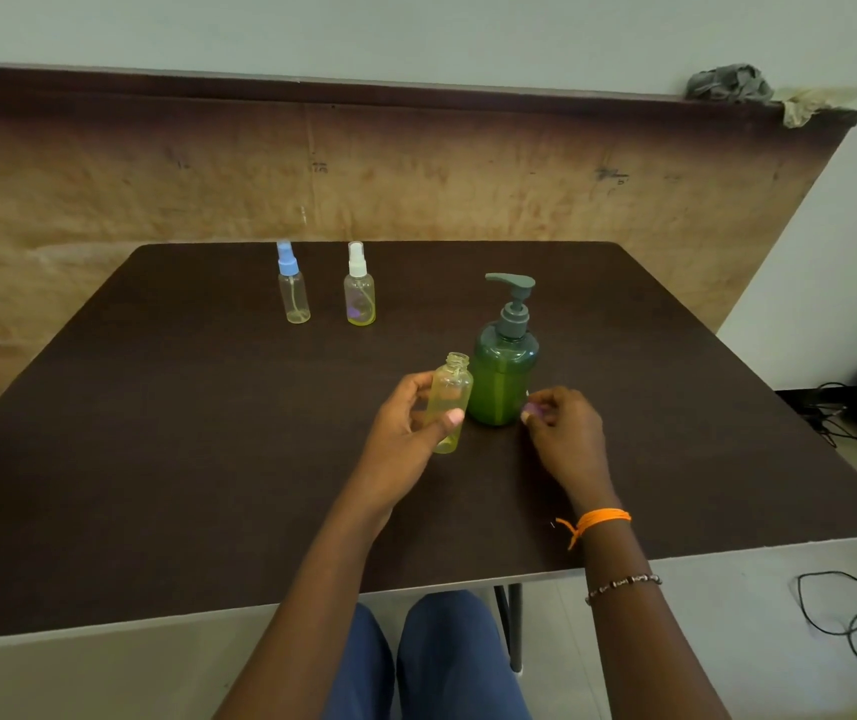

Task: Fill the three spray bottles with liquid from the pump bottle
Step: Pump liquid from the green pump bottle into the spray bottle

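My left hand (405, 428) grips a small clear spray bottle (450, 394) with its top off and a little yellowish liquid at the bottom, held upright just above the table. Right beside it stands the green pump bottle (504, 379) with a grey pump head. My right hand (564, 426) rests on the table to the right of the pump bottle and pinches a small purple spray cap (532, 409). Farther back stand two capped spray bottles: one with a blue cap (292, 288) and one with a white cap (359, 291), each with a little liquid.
The dark brown table (208, 433) ends at a pale front edge close to my knees. A brown board leans against the wall behind. Crumpled rags (733, 84) lie on top of the board at the right. Black cables (852, 621) trail on the floor to the right.
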The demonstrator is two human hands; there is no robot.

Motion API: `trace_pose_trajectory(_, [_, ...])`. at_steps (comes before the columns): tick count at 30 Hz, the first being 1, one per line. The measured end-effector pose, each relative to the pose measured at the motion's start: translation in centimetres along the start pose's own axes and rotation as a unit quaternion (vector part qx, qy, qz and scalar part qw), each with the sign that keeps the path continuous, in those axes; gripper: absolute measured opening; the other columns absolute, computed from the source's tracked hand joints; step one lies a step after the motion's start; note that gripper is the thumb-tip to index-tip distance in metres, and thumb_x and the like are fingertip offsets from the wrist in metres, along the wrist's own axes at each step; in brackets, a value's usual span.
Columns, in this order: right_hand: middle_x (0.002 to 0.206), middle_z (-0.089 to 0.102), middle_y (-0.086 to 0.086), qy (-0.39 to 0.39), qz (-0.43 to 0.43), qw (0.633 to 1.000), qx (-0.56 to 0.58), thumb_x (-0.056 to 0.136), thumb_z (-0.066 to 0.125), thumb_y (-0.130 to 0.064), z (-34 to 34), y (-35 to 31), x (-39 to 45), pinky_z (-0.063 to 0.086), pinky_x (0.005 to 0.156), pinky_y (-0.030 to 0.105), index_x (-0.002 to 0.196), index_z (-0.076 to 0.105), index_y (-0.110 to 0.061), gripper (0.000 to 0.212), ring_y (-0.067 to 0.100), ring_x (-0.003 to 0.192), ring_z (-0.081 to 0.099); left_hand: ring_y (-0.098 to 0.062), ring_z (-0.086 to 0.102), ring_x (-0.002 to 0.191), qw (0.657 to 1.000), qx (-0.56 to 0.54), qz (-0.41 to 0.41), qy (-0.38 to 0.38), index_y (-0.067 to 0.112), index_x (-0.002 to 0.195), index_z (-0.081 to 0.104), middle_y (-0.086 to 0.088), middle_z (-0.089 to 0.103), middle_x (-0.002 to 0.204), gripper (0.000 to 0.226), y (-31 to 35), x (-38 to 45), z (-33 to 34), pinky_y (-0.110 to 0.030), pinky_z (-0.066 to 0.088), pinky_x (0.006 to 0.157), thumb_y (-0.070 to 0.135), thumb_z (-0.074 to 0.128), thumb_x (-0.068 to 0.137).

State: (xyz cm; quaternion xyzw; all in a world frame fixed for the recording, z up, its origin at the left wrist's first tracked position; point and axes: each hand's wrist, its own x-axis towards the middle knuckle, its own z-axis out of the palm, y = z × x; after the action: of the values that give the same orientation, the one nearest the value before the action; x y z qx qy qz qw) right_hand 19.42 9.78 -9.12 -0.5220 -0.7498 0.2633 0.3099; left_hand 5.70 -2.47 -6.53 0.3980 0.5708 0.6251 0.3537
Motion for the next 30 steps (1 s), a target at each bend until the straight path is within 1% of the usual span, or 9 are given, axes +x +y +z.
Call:
trace_pose_trajectory(4, [0.109, 0.061, 0.012, -0.015, 0.023, 0.999, 0.021, 0.092, 0.052, -0.004, -0.5, 0.1, 0.1, 0.048, 0.085, 0.035, 0.112, 0.061, -0.007, 0.023, 0.021, 0.098, 0.057, -0.011, 0.059, 0.098, 1.000, 0.002, 0.000, 0.001, 0.033, 0.106, 0.053, 0.004, 0.062, 0.112, 0.030, 0.0, 0.0, 0.2, -0.022, 0.050, 0.075, 0.009, 0.060, 0.088])
trace_pose_trajectory(7, [0.114, 0.060, 0.012, -0.016, 0.029, 0.999, 0.032, 0.095, 0.044, -0.002, -1.0, 0.5, 0.0, 0.043, 0.084, 0.029, 0.116, 0.060, -0.007, 0.028, 0.019, 0.100, 0.054, -0.013, 0.059, 0.101, 1.000, 0.006, -0.003, 0.000, 0.034, 0.107, 0.053, 0.003, 0.062, 0.114, 0.031, -0.1, 0.1, 0.4, -0.024, 0.049, 0.078, 0.010, 0.060, 0.088])
trace_pose_trajectory(10, [0.119, 0.060, 0.014, -0.010, 0.030, 0.999, 0.039, 0.094, 0.042, 0.001, -1.4, 0.7, -0.1, 0.042, 0.088, 0.029, 0.118, 0.060, -0.007, 0.031, 0.024, 0.109, 0.054, -0.013, 0.059, 0.101, 1.000, 0.006, -0.007, -0.005, 0.033, 0.108, 0.053, 0.002, 0.061, 0.116, 0.032, -0.1, 0.1, 0.6, -0.023, 0.050, 0.078, 0.009, 0.060, 0.088])
trace_pose_trajectory(13, [0.119, 0.060, 0.013, 0.011, 0.005, 0.999, 0.034, 0.091, 0.042, 0.006, -2.1, 0.7, -0.2, 0.038, 0.084, 0.023, 0.117, 0.061, -0.005, 0.034, 0.022, 0.109, 0.054, -0.013, 0.058, 0.102, 1.000, 0.006, -0.007, -0.007, 0.032, 0.109, 0.052, 0.001, 0.060, 0.118, 0.032, 0.0, 0.1, 0.7, -0.020, 0.049, 0.075, 0.009, 0.059, 0.088])
trace_pose_trajectory(17, [0.110, 0.062, 0.010, 0.122, -0.077, 0.988, 0.063, 0.091, 0.048, 0.005, -3.3, -1.6, -0.5, 0.040, 0.081, 0.024, 0.108, 0.065, -0.007, 0.028, 0.022, 0.102, 0.059, -0.012, 0.059, 0.104, 1.000, 0.003, 0.004, 0.008, 0.029, 0.110, 0.053, 0.001, 0.060, 0.118, 0.032, 0.1, 0.3, 0.5, -0.019, 0.048, 0.073, 0.008, 0.061, 0.087])
trace_pose_trajectory(21, [0.106, 0.059, 0.008, 0.226, -0.239, 0.938, 0.110, 0.086, 0.050, 0.005, -3.7, -6.0, -1.0, 0.043, 0.085, 0.023, 0.104, 0.065, -0.005, 0.025, 0.017, 0.098, 0.057, -0.010, 0.059, 0.101, 0.999, 0.007, 0.017, 0.040, 0.024, 0.112, 0.054, 0.002, 0.061, 0.115, 0.032, 0.7, 1.0, 0.4, -0.018, 0.050, 0.071, 0.007, 0.063, 0.086])
trace_pose_trajectory(24, [0.115, 0.054, 0.006, 0.209, -0.261, 0.932, 0.137, 0.087, 0.057, 0.003, -2.7, -8.0, 0.1, 0.041, 0.094, 0.018, 0.115, 0.060, -0.006, 0.030, 0.013, 0.107, 0.052, -0.008, 0.059, 0.098, 0.998, 0.007, 0.032, 0.061, 0.021, 0.113, 0.055, 0.003, 0.062, 0.113, 0.032, 1.3, 1.6, 0.2, -0.019, 0.051, 0.070, 0.007, 0.063, 0.085])
trace_pose_trajectory(27, [0.120, 0.052, 0.000, 0.121, -0.222, 0.948, 0.192, 0.086, 0.063, -0.001, -1.4, -8.4, 1.5, 0.042, 0.093, 0.016, 0.125, 0.051, -0.012, 0.042, 0.006, 0.109, 0.052, -0.006, 0.058, 0.096, 0.996, 0.014, 0.042, 0.071, 0.023, 0.112, 0.055, 0.006, 0.061, 0.112, 0.032, 2.0, 1.9, -0.1, -0.020, 0.051, 0.072, 0.008, 0.063, 0.086])
trace_pose_trajectory(30, [0.105, 0.060, 0.002, 0.071, -0.218, 0.949, 0.218, 0.089, 0.053, 0.008, -0.8, -8.0, 2.3, 0.045, 0.086, 0.017, 0.124, 0.050, -0.013, 0.042, 0.003, 0.099, 0.057, -0.005, 0.059, 0.094, 0.996, 0.022, 0.050, 0.073, 0.024, 0.111, 0.054, 0.010, 0.061, 0.109, 0.031, 2.5, 2.0, -0.2, -0.017, 0.051, 0.071, 0.009, 0.062, 0.086])
